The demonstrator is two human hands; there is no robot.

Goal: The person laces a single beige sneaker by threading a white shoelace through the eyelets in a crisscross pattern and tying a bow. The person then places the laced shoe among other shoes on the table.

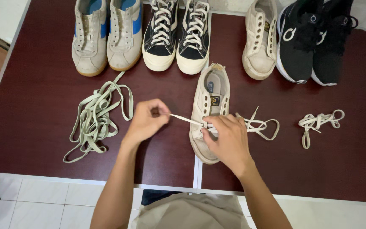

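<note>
A worn cream shoe (210, 106) is pinned by the closed right hand (229, 142); its lace (187, 120) is pinched taut by the left hand (145, 121). Bare table (43, 97) is seen around.

I see bare tabletop (39, 89) at far left; 7 shoes (175, 38) wall the back, loose laces (94, 121) and a small bundle (318, 123) clutter either side

head view | looks steeply down from above; close over dark red table (43, 63); single view
</note>
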